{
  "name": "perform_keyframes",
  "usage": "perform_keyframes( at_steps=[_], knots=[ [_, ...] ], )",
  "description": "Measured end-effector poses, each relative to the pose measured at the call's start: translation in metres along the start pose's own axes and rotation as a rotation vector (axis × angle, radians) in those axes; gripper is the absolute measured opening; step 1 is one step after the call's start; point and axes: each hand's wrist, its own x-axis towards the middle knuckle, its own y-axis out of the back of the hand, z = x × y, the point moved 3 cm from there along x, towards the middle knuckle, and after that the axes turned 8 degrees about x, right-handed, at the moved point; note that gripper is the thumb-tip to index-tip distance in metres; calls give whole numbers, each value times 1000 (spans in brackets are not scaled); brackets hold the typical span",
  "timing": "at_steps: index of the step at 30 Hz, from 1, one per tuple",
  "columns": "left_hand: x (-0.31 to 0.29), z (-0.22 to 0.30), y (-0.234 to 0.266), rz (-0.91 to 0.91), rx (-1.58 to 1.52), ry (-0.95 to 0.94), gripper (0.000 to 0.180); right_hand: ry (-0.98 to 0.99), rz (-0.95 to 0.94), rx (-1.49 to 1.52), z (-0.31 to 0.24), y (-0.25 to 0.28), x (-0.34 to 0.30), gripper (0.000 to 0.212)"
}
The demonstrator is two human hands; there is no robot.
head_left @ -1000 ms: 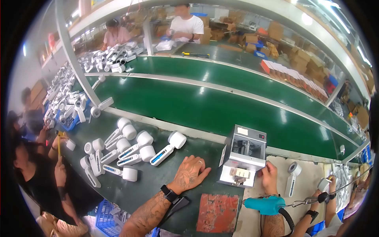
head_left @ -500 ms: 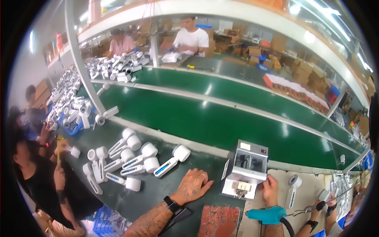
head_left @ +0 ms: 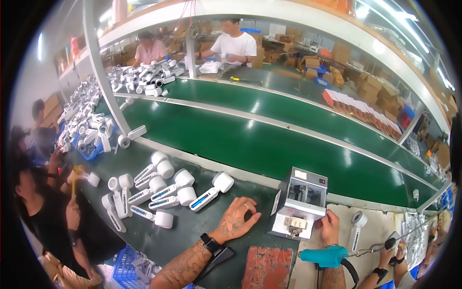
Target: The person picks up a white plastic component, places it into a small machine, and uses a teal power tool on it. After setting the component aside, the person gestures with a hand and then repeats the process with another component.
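Note:
My left hand [head_left: 237,220] rests palm down on the dark green tabletop [head_left: 192,231], thumb and bent index finger apart, with nothing visible between them. To its right stands a grey boxy machine [head_left: 301,212], like a screw feeder, with a clear window. Fingers bent, my right hand [head_left: 330,230] lies against the machine's right side; whatever it may hold is hidden. In front of the right forearm hangs a teal electric screwdriver [head_left: 324,256] on a cable. Left of my left hand lie several white round-headed parts with slotted handles [head_left: 204,199], some with a blue strip.
A worn red board [head_left: 267,269] lies at the near edge. Another white part [head_left: 356,231] rests on the pale board at right. Beyond runs a green conveyor belt [head_left: 231,137] with a metal rail. A co-worker [head_left: 43,202] at left holds a yellow tool.
My left thumb and index finger have drawn closer together, and the hand is slightly raised at the knuckles. My right hand stays against the machine. The view has shifted slightly.

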Motion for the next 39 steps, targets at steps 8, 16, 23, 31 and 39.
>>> perform_keyframes(
  at_steps=[8, 16, 23, 31, 39],
  knots=[
    [-2, -19, -8, -18, 53, -7, 15, -179, -30, 239, -10, 21, 19, 34],
    [3, -9, -7, 13, 53, -59, 15, 446, 358, 412, -128, 116, -118, 26],
    [-6, -5, -4, -22, 91, -57, 16, 602, 70, 75, -160, -51, -267, 37],
    [0, 0, -4, -48, 86, -65, 16, 354, 220, -19, -136, -93, -191, 90],
    [1, 5, -4, -64, 110, -68, 14, 486, 327, -108, -136, -85, -137, 85]
  ],
)
